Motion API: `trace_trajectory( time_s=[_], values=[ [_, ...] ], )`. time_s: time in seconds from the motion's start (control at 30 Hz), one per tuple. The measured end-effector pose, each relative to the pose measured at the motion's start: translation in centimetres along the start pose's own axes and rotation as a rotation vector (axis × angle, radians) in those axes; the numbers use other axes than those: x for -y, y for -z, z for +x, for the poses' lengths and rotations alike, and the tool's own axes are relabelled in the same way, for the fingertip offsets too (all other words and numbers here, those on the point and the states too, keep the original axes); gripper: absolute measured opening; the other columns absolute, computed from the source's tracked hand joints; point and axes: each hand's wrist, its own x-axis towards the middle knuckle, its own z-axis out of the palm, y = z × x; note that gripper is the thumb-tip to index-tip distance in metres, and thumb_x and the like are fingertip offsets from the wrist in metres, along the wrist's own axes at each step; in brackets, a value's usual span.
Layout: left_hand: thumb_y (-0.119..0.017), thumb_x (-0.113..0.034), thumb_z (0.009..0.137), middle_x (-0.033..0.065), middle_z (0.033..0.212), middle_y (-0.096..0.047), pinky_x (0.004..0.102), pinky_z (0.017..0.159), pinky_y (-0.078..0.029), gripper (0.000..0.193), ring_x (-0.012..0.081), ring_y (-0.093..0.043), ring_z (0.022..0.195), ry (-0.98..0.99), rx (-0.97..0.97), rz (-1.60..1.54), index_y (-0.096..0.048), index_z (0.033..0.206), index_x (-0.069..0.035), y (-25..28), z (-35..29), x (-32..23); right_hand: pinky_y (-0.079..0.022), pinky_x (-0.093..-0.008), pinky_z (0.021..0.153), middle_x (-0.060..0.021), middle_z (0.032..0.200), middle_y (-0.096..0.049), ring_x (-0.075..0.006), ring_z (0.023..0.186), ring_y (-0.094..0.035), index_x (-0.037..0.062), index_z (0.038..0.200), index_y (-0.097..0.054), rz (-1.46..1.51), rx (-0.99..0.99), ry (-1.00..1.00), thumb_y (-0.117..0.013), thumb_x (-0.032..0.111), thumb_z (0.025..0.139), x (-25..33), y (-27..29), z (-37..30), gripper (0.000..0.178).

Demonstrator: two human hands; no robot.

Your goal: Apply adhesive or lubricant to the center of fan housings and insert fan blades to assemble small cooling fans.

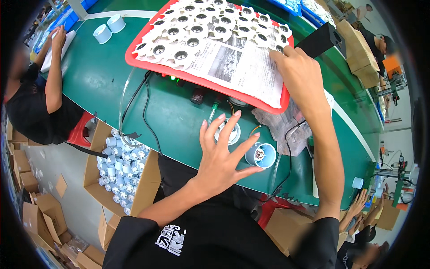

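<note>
My left hand [226, 159] is spread over the near edge of the green bench. Its thumb and forefinger reach either side of a light blue cup [268, 155] with a metal fitting inside; whether they touch it I cannot tell. Partly behind its other fingertips lies a white round part [232, 136]. At the right end of a red tray [207, 82], my right hand [299, 74] has its fingers curled onto a white toothed disc [280, 48] with a dark centre. The fingers partly hide that disc. Rows of similar discs lie on printed paper in the tray.
Black cables [150, 116] and a clear tube run beneath the tray. A cardboard box [150, 175] of light blue cups stands below the bench edge. Two cups [102, 34] stand at far left. Another person [40, 96] works on the left; a black box-like block [320, 39] is beyond the tray.
</note>
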Motion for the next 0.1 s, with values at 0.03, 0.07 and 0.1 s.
trace_trajectory(
  time_s=[0.03,0.07,0.1],
  values=[
    [-0.086,-0.048,0.062,0.0176,0.153,-0.033,0.0632,0.110,-0.018,0.069,0.0415,-0.024,0.136,-0.014,0.008,0.006,-0.067,0.124,-0.025,-0.16,0.16,0.04,-0.056,-0.0377,0.071,-0.0117,0.092,-0.067,-0.0279,0.088,-0.066,0.0053,0.092,-0.068,-0.057,0.006,0.047,-0.063,0.003,0.075,-0.12,-0.23,0.14,0.018],
    [-0.086,-0.049,0.063,0.0174,0.153,-0.032,0.0627,0.110,-0.018,0.069,0.0414,-0.024,0.136,-0.027,0.016,0.004,-0.067,0.125,-0.025,-0.15,0.24,0.05,-0.055,-0.0366,0.072,-0.0111,0.092,-0.067,-0.0283,0.088,-0.066,0.0074,0.095,-0.069,-0.072,0.015,0.070,-0.063,0.004,0.076,-0.33,-0.44,0.28,0.020],
    [-0.085,-0.049,0.063,0.0171,0.154,-0.030,0.0622,0.111,-0.018,0.069,0.0413,-0.024,0.137,-0.037,0.025,0.003,-0.067,0.125,-0.025,-0.11,0.16,-0.05,-0.055,-0.0355,0.073,-0.0105,0.093,-0.067,-0.0288,0.088,-0.066,0.0095,0.097,-0.071,-0.086,0.025,0.095,-0.063,0.004,0.076,-0.57,-0.63,0.42,0.023]
  ],
)
